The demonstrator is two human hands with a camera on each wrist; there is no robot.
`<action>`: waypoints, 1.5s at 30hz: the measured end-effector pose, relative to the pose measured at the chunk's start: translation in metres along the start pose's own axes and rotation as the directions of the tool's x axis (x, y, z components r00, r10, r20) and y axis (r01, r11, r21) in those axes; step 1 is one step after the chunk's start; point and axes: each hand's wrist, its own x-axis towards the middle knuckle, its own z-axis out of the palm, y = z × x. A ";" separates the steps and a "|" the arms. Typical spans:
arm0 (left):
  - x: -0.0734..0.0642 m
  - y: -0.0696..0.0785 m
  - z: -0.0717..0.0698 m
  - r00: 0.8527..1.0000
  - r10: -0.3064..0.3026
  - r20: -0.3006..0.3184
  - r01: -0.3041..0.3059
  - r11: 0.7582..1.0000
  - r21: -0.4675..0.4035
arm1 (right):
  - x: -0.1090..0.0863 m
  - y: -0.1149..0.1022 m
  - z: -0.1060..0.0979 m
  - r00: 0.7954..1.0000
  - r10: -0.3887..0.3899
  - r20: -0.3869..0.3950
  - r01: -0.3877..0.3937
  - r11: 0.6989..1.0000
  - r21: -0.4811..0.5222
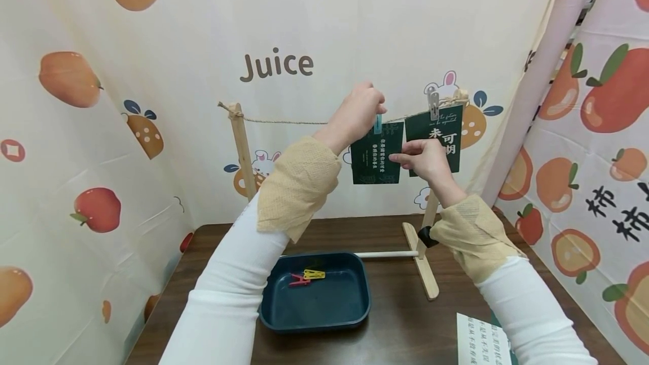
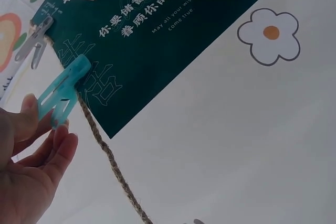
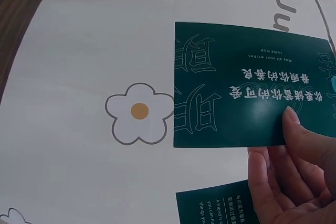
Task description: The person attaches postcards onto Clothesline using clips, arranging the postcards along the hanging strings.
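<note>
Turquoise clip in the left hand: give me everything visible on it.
The turquoise plastic clip looks slightly translucent, with slotted arms and a rounded nose. The left hand pinches its arms. Its nose overlaps the edge of the dark green printed rectangular card, where the braided brown rope runs. In the head view it stands roughly upright; whether its grip is fully closed can't be told.

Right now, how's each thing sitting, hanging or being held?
Teal clip, pinched by left grip
Left card, pinched by right grip
Right card, hanging, clipped
Gray clip, clamped on right card
Rope, strung up
Tray, upright
Yellow clip, lying in tray
Red clip, lying in tray
Printed sheet, lying, partly hidden
</note>
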 end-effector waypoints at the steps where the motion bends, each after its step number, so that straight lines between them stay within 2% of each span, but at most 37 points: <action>1: 0.000 0.000 0.000 1.000 0.005 0.003 -0.005 1.000 0.016 | 0.000 0.000 0.000 1.000 -0.002 -0.001 0.002 1.000 0.000; 5: -0.001 -0.001 0.002 1.000 0.022 0.010 -0.023 0.997 0.078 | 0.000 0.001 0.002 1.000 -0.020 -0.005 0.020 1.000 -0.017; 8: 0.000 -0.002 0.004 1.000 0.023 0.015 -0.024 0.996 0.086 | -0.001 0.001 0.003 0.999 -0.035 -0.013 0.035 0.999 -0.040; 20: 0.002 -0.009 0.013 0.998 -0.014 -0.055 0.014 1.000 0.013 | -0.010 0.000 0.002 0.991 -0.128 -0.043 0.122 0.985 -0.124; 25: -0.001 -0.011 0.013 0.994 -0.022 -0.106 0.021 1.000 -0.012 | -0.015 -0.001 0.001 0.987 -0.146 -0.065 0.135 0.980 -0.150; 31: -0.011 -0.015 0.012 0.975 0.004 -0.221 -0.012 0.999 -0.034 | -0.021 0.001 0.002 0.975 -0.194 -0.110 0.175 0.971 -0.163; 35: -0.019 -0.017 0.011 0.957 0.032 -0.289 -0.047 0.998 -0.045 | -0.025 0.003 0.002 0.967 -0.213 -0.142 0.186 0.966 -0.179; 41: -0.031 -0.019 0.008 0.933 0.052 -0.357 -0.075 0.996 -0.052 | -0.032 0.006 0.002 0.962 -0.220 -0.159 0.191 0.965 -0.180; 45: -0.042 -0.019 0.009 0.916 0.074 -0.393 -0.093 0.995 -0.028 | -0.038 0.010 0.004 0.952 -0.249 -0.178 0.217 0.959 -0.180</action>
